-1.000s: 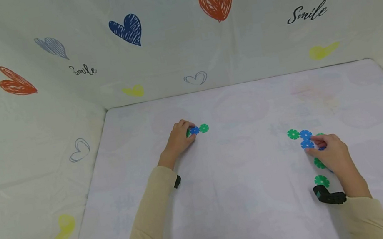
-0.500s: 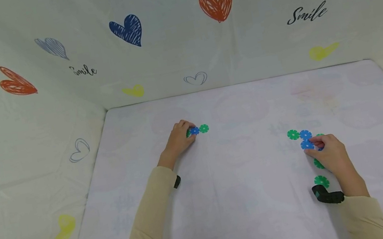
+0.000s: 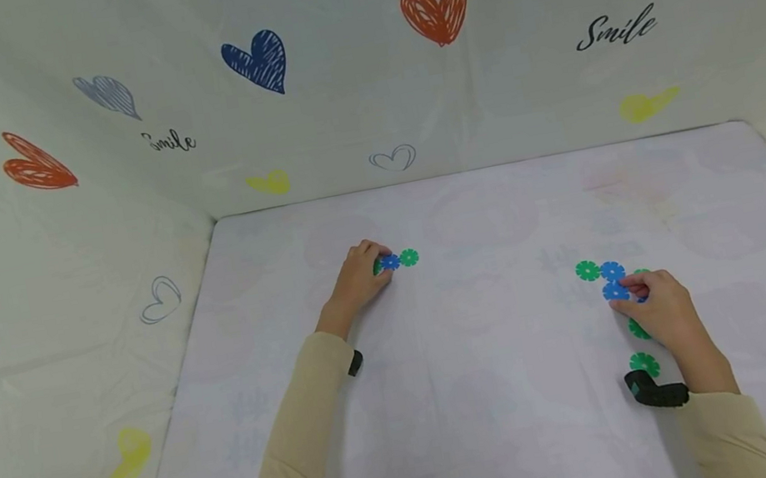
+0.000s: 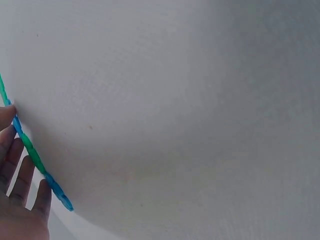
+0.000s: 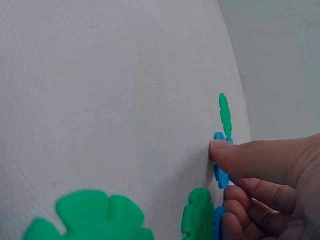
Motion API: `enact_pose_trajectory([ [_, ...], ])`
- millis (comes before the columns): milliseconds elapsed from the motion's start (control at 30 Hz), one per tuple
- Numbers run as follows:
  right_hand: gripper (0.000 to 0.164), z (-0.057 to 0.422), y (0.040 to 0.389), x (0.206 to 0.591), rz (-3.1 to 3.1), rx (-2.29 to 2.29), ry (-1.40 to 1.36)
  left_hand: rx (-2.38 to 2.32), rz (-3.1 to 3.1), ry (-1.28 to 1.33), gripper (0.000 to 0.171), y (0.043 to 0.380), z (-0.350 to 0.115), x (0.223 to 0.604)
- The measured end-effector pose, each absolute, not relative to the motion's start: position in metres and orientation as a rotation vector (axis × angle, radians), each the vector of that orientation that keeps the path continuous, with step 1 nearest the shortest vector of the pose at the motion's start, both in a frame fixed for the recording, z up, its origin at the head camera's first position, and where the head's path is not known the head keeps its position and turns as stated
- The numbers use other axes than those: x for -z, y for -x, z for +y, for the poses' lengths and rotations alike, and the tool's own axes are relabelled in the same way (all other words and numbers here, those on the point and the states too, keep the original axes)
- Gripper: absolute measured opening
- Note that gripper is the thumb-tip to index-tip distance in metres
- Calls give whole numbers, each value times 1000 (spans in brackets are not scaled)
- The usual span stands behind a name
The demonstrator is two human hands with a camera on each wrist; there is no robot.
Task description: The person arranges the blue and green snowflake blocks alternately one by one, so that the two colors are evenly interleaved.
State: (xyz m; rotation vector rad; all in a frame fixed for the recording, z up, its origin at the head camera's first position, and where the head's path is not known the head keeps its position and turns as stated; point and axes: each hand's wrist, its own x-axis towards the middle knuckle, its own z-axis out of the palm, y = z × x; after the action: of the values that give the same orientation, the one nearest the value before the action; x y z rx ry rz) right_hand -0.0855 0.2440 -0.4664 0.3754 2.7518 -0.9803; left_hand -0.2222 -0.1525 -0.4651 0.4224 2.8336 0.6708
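Note:
My left hand [image 3: 357, 275] holds a flat row of linked snowflake discs at the table's far left, thumb and fingers on its edges. A blue disc [image 3: 390, 262] and a green disc [image 3: 409, 257] stick out past the fingertips. In the left wrist view, green and blue discs [image 4: 31, 151] alternate along the fingers. On the right, my right hand [image 3: 664, 310] pinches a blue snowflake disc [image 5: 220, 172] between thumb and fingers. It lies against another blue disc [image 3: 612, 270], with a green disc [image 3: 588, 271] to the left. The hand partly covers further discs.
Below the right palm lies a green disc [image 3: 637, 328], with another green disc [image 3: 644, 364] nearer the black wrist camera [image 3: 656, 389]. A white cloth covers the table [image 3: 494, 356]. Behind it hangs a curtain [image 3: 346, 110] printed with hearts.
The right hand has shifted slightly left, staying at the blue disc. The left hand and its row of discs hold still.

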Motion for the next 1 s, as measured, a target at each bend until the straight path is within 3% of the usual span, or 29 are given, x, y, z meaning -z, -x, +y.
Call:
enact_pose_trajectory([
  [600,43,244,84,467,2743,979,-399,-639,2804,-342,45,227,-146,464],
  [1000,43,243,85,468,2747,979,-407,-619,2823,-436,44,230,-132,466],
])
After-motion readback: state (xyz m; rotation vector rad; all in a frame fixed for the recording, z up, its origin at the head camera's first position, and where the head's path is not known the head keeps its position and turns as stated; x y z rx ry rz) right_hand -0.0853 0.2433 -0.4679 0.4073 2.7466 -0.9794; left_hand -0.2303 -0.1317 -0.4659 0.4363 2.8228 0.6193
